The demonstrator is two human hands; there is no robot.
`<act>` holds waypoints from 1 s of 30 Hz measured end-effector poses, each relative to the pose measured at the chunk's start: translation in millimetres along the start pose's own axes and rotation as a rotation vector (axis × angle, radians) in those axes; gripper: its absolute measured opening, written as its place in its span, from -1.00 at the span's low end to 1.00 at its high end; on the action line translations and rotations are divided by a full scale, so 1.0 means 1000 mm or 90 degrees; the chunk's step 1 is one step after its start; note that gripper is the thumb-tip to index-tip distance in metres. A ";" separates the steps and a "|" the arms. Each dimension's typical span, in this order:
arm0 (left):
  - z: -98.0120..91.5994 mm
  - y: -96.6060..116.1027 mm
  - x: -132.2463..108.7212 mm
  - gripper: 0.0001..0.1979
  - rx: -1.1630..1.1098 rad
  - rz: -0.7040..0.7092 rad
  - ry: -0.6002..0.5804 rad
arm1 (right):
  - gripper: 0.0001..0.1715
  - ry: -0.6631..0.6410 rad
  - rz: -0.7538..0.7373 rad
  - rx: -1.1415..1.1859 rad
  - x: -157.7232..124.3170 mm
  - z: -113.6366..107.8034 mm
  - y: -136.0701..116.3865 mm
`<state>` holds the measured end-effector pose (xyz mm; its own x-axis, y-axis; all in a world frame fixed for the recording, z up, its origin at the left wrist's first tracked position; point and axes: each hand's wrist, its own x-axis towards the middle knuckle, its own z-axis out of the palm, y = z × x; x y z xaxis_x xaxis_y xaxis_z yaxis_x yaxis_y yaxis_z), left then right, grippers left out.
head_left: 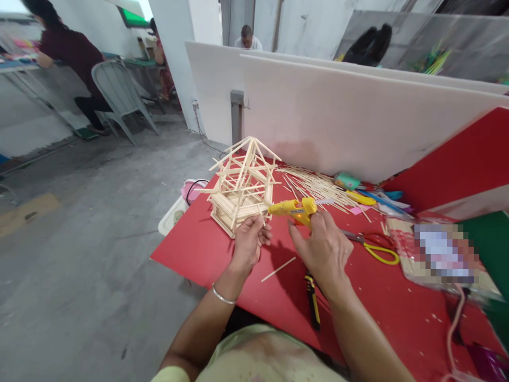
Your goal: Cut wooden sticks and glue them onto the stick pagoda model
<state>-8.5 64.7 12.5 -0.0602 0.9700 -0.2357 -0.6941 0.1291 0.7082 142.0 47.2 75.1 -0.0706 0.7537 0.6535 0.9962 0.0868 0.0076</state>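
My right hand (328, 246) is wrapped round the handle of a yellow glue gun (292, 208), which points left and has a glue stick (325, 201) in its back end. Thumb and fingertips of my left hand (248, 241) are pinched on a short, thin wooden stick (263, 216), right at the glue gun's nozzle; the fingers partly hide it. Just behind my left hand stands a small pavilion-like model (240, 185) built from thin wooden sticks, with a pointed, open roof frame. A loose wooden stick (278, 269) lies on the red table (222, 265) below my hands.
Yellow-and-black pliers (312, 302) and yellow-handled scissors (379, 253) lie on the right. Many loose sticks (318, 185) are spread at the back, beside a yellow cutter (360, 198). A white board (338, 116) walls off the far edge. Other people sit farther away.
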 end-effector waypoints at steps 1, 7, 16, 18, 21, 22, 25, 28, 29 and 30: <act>0.000 0.000 0.000 -0.60 0.000 -0.002 0.000 | -0.61 0.001 -0.004 0.001 0.000 0.000 -0.001; 0.001 0.002 -0.002 -0.62 -0.008 -0.014 -0.005 | -0.61 0.008 -0.009 -0.002 0.002 0.003 -0.003; 0.002 0.002 -0.002 -0.64 -0.027 -0.018 -0.017 | -0.58 -0.019 0.000 0.009 0.007 0.008 -0.008; 0.002 0.002 -0.002 -0.66 -0.030 -0.019 -0.018 | -0.59 -0.015 0.001 0.013 0.008 0.008 -0.009; 0.002 0.002 -0.002 -0.67 -0.034 -0.021 -0.020 | -0.60 -0.005 0.003 0.012 0.010 0.009 -0.010; 0.002 0.002 -0.002 -0.67 -0.035 -0.022 -0.020 | -0.60 -0.002 0.003 0.010 0.010 0.010 -0.010; 0.001 0.001 -0.002 -0.67 -0.038 -0.026 -0.019 | -0.60 0.008 0.003 0.005 0.010 0.013 -0.010; 0.002 0.002 -0.002 -0.67 -0.044 -0.034 -0.020 | -0.60 0.014 0.003 0.005 0.009 0.014 -0.010; 0.002 0.003 -0.002 -0.67 -0.044 -0.036 -0.021 | -0.60 0.013 0.002 0.005 0.009 0.014 -0.010; 0.002 0.003 -0.002 -0.67 -0.044 -0.038 -0.022 | -0.59 0.010 0.002 0.004 0.009 0.014 -0.010</act>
<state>-9.1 63.3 17.1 0.0074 0.9677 -0.2520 -0.7438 0.1738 0.6454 131.1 62.3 69.7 -0.0673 0.7434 0.6654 0.9960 0.0890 0.0013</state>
